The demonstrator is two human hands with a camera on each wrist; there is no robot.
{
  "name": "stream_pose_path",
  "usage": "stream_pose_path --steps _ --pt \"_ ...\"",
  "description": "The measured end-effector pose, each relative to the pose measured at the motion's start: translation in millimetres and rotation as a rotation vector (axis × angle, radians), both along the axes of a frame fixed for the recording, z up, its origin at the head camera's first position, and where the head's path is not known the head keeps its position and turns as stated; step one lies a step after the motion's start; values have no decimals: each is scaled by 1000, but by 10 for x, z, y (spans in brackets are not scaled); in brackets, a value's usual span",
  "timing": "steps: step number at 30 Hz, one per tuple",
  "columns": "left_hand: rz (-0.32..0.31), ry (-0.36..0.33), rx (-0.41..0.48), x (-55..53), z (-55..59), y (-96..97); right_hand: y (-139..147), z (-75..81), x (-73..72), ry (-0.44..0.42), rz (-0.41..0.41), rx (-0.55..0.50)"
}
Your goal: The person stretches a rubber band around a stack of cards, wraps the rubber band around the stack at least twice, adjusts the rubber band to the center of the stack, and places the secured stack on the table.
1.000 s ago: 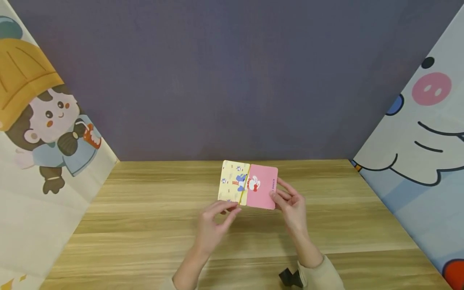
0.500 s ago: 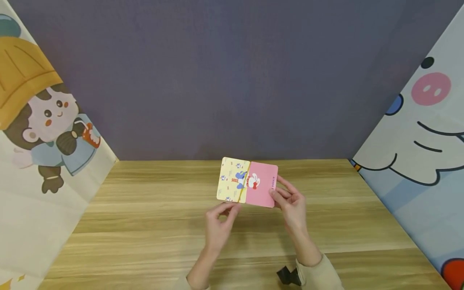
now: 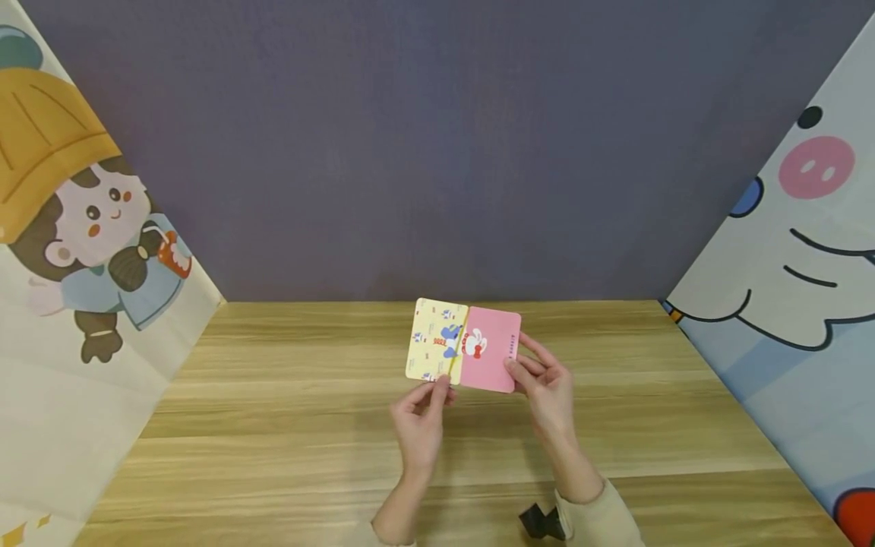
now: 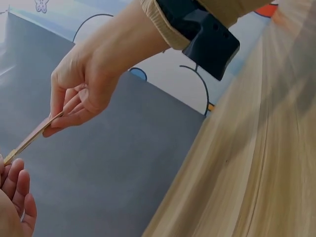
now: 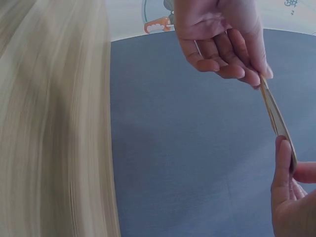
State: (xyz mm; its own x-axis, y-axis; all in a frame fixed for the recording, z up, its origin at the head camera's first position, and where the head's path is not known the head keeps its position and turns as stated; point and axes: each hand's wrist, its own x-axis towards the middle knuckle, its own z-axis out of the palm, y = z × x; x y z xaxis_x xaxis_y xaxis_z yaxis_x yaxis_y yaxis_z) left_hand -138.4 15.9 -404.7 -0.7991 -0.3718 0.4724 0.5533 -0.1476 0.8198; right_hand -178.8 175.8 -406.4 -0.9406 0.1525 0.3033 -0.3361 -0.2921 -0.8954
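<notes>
A small, thin booklet (image 3: 491,365) is held up over the table, seen face-on in the head view. Its right part is pink with a white rabbit, its left part yellow with a blue cartoon figure. A thin yellow line, perhaps a band, runs slantwise near the seam. My left hand (image 3: 418,433) pinches the bottom edge of the yellow part, thumb in front. At the pink part's right edge my right hand (image 3: 550,395) grips with the thumb in front and the fingers behind. Edge-on in the right wrist view, the booklet (image 5: 277,116) shows a narrow gap between its layers.
Beneath the hands lies a wood-grain table (image 3: 273,425). A dark grey panel (image 3: 437,152) stands at its back edge, and cartoon-printed panels (image 3: 772,266) flank both sides. A black wrist device (image 3: 540,523) sits at the right sleeve.
My left hand has moved slightly right and up, its loosely spread thumb and fingers now closed on the booklet's lower edge. The booklet has shifted slightly left; my right hand keeps its grip.
</notes>
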Motion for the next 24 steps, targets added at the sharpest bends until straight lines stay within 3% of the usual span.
stream_pose_path --steps 1,3,5,7,10,11,14,16,21,24 --pt "-6 -2 15 -2 -8 7 -57 133 73 -29 -25 18" --pt "-20 -4 32 -3 -20 20 -115 250 146 -37 -38 34" --pt "-47 -1 38 1 -30 33 -96 104 85 -10 -12 9" --pt "-65 5 38 9 -32 40 -74 7 44 70 38 -18" --pt "-85 1 33 14 -35 46 13 -278 -124 157 119 -76" --pt "-86 -7 33 14 -36 43 -17 -153 -67 138 96 -57" --pt "-84 -24 33 15 -34 35 -20 -148 -68 120 73 -35" --pt "-74 -31 35 20 -30 30 -51 -52 -15 116 64 -31" --pt "-25 -46 42 32 -10 39 -161 244 135 -8 -10 32" --pt "-45 -56 45 48 2 74 -215 362 192 -112 -48 61"
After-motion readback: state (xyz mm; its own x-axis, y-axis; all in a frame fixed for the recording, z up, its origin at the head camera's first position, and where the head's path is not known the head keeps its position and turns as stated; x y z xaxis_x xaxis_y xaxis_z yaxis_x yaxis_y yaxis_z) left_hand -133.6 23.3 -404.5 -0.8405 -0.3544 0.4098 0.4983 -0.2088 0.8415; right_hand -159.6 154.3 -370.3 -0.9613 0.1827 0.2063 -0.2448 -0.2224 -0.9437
